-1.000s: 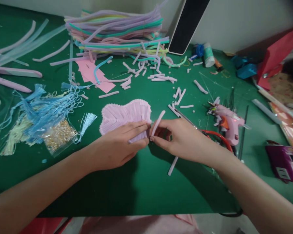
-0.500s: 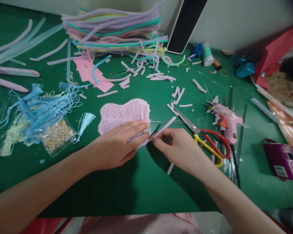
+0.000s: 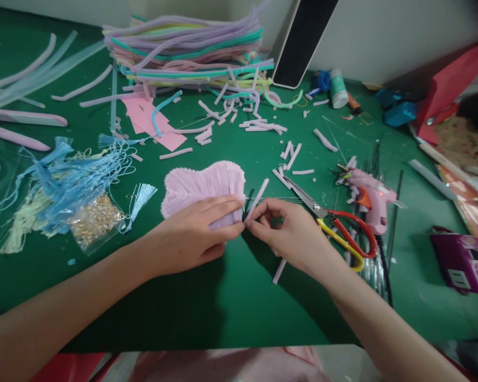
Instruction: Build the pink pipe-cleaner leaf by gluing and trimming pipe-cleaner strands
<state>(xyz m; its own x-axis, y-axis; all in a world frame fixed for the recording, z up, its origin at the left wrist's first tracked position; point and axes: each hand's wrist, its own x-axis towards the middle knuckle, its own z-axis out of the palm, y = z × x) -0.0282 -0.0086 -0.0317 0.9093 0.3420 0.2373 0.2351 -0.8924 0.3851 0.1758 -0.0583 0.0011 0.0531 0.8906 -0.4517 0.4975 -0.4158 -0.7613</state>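
A pale lilac ruffled piece (image 3: 201, 183) with a wavy edge lies on the green table in front of me. My left hand (image 3: 199, 231) lies flat across its lower right part, fingers stretched out toward the right edge. Just beside that edge, my right hand (image 3: 289, 228) pinches a short lilac strip (image 3: 258, 197), which points up and to the right from the fingertips. Thin wires run right from the piece toward the scissors (image 3: 321, 211). Another lilac strip (image 3: 279, 271) lies beneath my right hand, partly hidden by it.
Cut lilac bits (image 3: 263, 126) and a bundle of coloured stems (image 3: 183, 48) lie at the back. Blue tassels (image 3: 79, 172) and a bag of gold beads (image 3: 96, 220) are at left. A pink glue gun (image 3: 372, 199) and a purple box (image 3: 464, 263) lie right.
The strip in my right hand has swung more upright, and its upper end has moved left. My right fingers have shifted slightly. My left hand stays on the lilac piece.
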